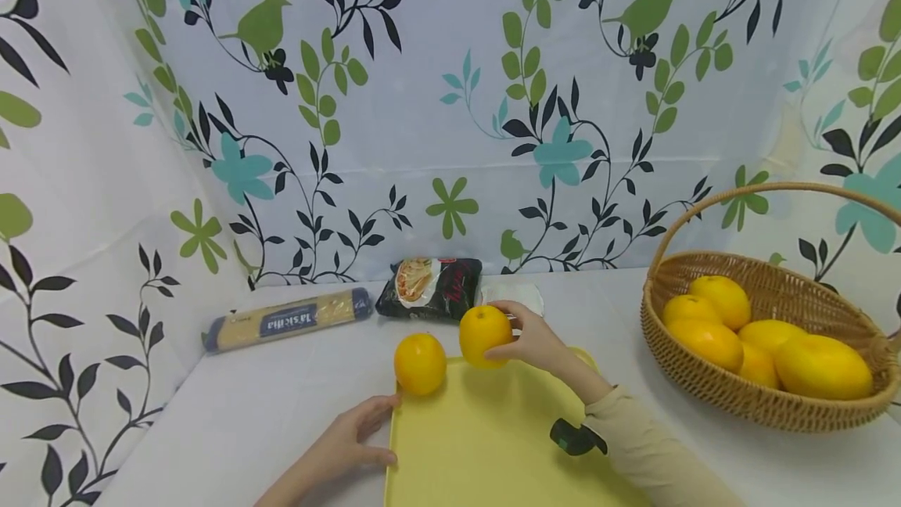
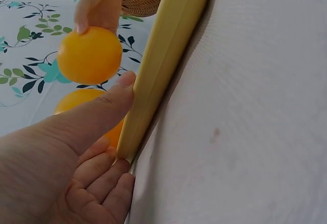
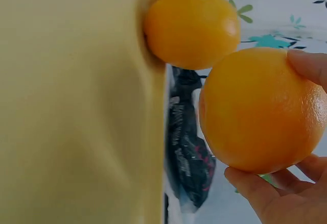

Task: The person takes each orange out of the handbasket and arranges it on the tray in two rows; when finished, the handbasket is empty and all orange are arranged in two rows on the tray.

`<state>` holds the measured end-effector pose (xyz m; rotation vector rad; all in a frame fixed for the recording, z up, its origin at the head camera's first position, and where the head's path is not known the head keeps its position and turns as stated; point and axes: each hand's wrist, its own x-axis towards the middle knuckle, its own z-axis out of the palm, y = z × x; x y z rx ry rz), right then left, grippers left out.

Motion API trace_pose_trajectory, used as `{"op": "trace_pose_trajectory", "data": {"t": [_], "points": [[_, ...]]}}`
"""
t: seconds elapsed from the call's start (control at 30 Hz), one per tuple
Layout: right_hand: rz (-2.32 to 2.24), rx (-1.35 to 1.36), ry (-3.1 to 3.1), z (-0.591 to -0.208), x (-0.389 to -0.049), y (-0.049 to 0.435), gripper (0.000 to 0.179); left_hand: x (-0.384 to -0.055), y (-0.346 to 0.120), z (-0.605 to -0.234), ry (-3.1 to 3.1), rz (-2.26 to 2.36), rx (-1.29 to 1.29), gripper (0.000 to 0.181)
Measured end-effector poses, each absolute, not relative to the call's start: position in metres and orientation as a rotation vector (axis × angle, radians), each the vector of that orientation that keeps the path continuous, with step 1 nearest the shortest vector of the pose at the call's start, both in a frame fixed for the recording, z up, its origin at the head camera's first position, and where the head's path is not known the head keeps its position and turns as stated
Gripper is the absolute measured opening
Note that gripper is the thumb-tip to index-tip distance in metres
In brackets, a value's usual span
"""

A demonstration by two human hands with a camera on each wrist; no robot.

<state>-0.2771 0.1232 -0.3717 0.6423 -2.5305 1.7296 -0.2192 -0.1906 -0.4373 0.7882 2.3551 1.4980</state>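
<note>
My right hand (image 1: 529, 339) grips an orange (image 1: 484, 335) between thumb and fingers, over the far edge of the yellow tray (image 1: 464, 429). The right wrist view shows this held orange (image 3: 263, 110) large, with the thumb on one side and fingertips on the opposite side. A second orange (image 1: 420, 364) rests at the tray's far left corner. At the tray's left edge, my left hand (image 1: 345, 444) touches the side with extended thumb and fingers. From the left wrist, its thumb (image 2: 110, 104) lies against the tray wall, its other fingers lower down by the tablecloth.
A wicker basket (image 1: 704, 390) with several yellow-orange fruits and a tall handle stands at the right. Behind the tray lie a pack of spaghetti (image 1: 288, 321) and a black food packet (image 1: 439, 288). A patterned cloth (image 1: 422, 100) hangs at the back.
</note>
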Motion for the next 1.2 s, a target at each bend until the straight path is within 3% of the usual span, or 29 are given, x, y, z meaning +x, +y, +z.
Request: {"op": "trace_pose_trajectory", "data": {"t": [0.53, 1.2], "points": [[1.746, 0.679, -2.573, -0.403, -0.286, 0.109, 0.072, -0.218, -0.192, -0.434, 2.332, 1.506, 0.762, 0.077], [1.585, 0.729, -2.614, -0.408, -0.281, 0.103, 0.075, -0.218, -0.191, -0.435, 2.316, 1.533, 0.769, 0.075]]}}
